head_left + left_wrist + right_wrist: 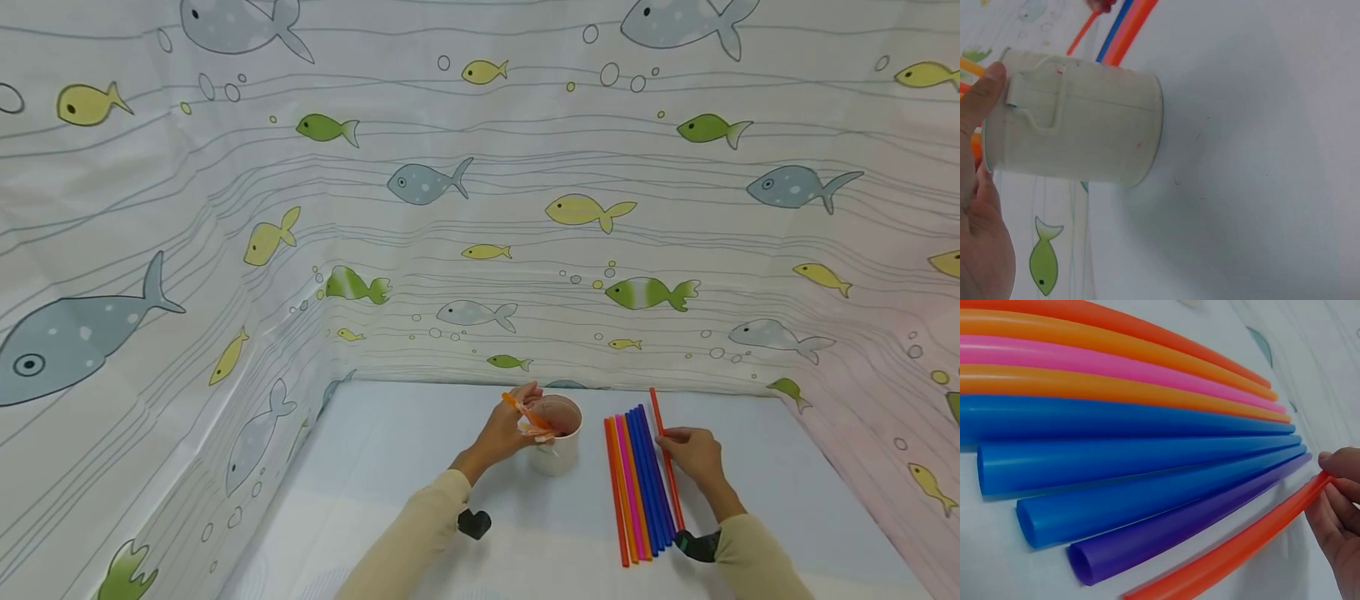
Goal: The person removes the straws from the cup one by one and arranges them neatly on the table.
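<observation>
A white mug [555, 454] with a handle stands upright on the table, several orange straws [528, 414] leaning out of its mouth. My left hand [501, 432] grips the mug near its rim, thumb on the near side and fingers on the far side. In the left wrist view the thumb [992, 76] lies against the rim. Right of the mug, a row of straws [636, 483] lies side by side: red, orange, pink, blue and purple. My right hand [696, 454] pinches a red straw [1229, 553] toward its far end, beside the purple straw [1166, 534].
A white table [420, 417] lies beneath everything. Fish-patterned sheeting [480, 283] rises at the back and both sides. A dark heart-shaped patch [474, 524] shows by the left sleeve, and another dark patch [697, 547] by the right sleeve.
</observation>
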Motion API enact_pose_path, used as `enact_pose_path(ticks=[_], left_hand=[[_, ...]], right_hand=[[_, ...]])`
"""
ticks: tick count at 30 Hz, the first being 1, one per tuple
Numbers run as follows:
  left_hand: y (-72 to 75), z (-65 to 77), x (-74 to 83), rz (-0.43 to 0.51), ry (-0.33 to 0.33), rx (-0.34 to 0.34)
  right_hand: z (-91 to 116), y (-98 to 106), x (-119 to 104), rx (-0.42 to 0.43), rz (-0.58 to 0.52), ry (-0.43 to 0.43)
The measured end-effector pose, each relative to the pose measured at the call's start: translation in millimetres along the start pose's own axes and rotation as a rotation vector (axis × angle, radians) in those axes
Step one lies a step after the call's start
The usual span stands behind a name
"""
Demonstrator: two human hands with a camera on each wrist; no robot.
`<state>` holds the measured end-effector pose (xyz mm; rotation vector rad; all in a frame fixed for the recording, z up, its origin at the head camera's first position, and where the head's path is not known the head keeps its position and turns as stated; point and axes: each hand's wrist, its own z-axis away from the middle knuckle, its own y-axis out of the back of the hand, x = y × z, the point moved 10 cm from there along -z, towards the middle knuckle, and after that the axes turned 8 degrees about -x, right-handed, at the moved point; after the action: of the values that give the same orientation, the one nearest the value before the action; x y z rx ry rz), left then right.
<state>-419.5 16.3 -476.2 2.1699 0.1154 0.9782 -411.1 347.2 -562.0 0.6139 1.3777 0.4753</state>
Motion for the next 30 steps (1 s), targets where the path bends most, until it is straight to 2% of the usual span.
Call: enact_pose_path(ticks=[5, 16, 22, 30], left_hand=[[0.5, -1.1, 0.9, -0.005, -0.011, 0.001], [-0.6, -0.4, -0.8, -0.009, 0.010, -0.003], [-0.9, 0.2, -0.6, -0.020, 0.006, 0.001], [-0.1, 0.5, 0.4, -0.025, -0.008, 0.012]], right_hand=[[2.3, -1.4, 1.5, 0.009, -0.003, -0.008], [0.2, -4.7, 8.0, 0.034, 0.039, 0.014], [6.2, -8.7, 7.1, 0.044, 0.047, 0.018], [7.3, -7.8, 3.3, 0.108, 0.075, 0.062]])
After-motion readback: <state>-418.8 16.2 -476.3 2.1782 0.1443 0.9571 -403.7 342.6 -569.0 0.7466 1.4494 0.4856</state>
